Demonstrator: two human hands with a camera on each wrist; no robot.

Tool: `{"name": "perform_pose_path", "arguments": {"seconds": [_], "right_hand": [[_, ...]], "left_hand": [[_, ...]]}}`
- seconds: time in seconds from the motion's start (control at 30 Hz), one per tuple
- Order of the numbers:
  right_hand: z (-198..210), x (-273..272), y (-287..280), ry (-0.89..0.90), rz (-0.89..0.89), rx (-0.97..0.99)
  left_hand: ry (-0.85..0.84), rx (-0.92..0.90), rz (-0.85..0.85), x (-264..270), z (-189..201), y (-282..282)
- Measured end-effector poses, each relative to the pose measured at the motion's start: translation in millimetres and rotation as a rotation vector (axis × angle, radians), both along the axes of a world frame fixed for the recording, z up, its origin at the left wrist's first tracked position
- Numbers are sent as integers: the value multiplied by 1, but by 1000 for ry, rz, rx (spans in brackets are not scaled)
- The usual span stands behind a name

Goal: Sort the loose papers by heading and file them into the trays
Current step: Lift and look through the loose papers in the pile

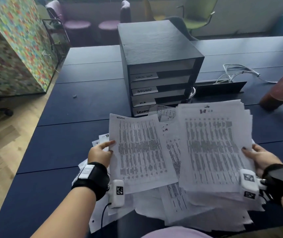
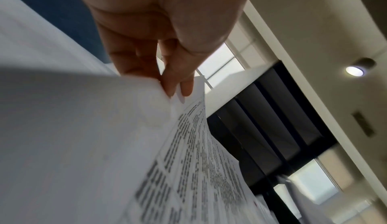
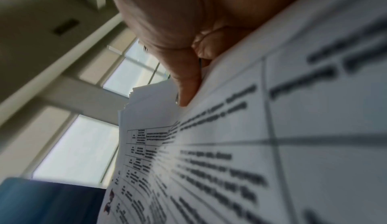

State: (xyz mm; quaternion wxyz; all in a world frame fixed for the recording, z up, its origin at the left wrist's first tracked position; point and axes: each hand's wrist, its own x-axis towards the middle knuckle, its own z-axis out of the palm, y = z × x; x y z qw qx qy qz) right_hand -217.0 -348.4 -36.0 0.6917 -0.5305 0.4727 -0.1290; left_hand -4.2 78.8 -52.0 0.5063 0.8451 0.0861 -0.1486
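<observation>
While the left hand (image 1: 101, 154) is pinching a single printed sheet (image 1: 140, 150) by its edge, the right hand (image 1: 259, 158) is gripping a thick paper stack (image 1: 216, 148), both lifted over loose papers (image 1: 180, 208) lying before the black labelled trays (image 1: 156, 83) on the dark blue table (image 1: 85, 103).

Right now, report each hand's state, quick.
Left hand: closed, pinching the ADMIN sheet by its left edge.
Right hand: closed, gripping the thick paper stack at its right edge.
</observation>
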Motion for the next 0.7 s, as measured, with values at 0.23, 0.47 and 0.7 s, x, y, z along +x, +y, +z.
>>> {"name": "perform_pose_path", "arguments": {"seconds": [0.23,0.47,0.7], "right_hand": [[33,13,8,-202,26,72],[15,36,48,-104,151,84],[-22,34,67,171,175,-120]], "left_hand": [[36,-90,44,-6,-1,-17],[78,-117,-447,-30,-8,-63],[-40,434,-111,-10,-14,-29]]}}
